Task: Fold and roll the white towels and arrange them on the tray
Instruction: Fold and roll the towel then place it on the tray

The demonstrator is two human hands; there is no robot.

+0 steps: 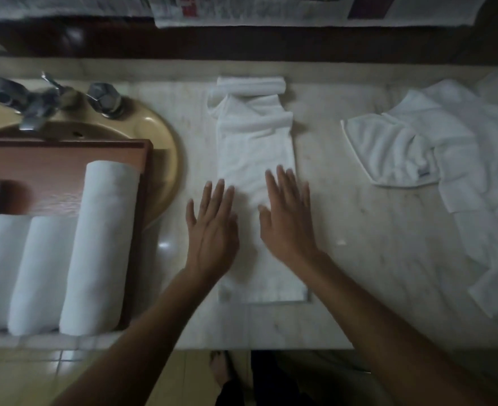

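Fingers [283, 186] straight, released; left hand [212, 230], right hand [288, 227] on folded white towel strip [256, 148]; three white rolls [95, 244] on brown wooden tray [145, 159]; crumpled white towel pile [447, 148] undone.

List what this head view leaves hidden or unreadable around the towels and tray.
Head view only.
- Tray: left part cut by the frame edge; rolled towels uncountable.
- Dark object on it: too blurred to identify.
- Loose towel pile: runs off the right edge, count unclear.
- Folded towel: middle covered by left hand and right hand.
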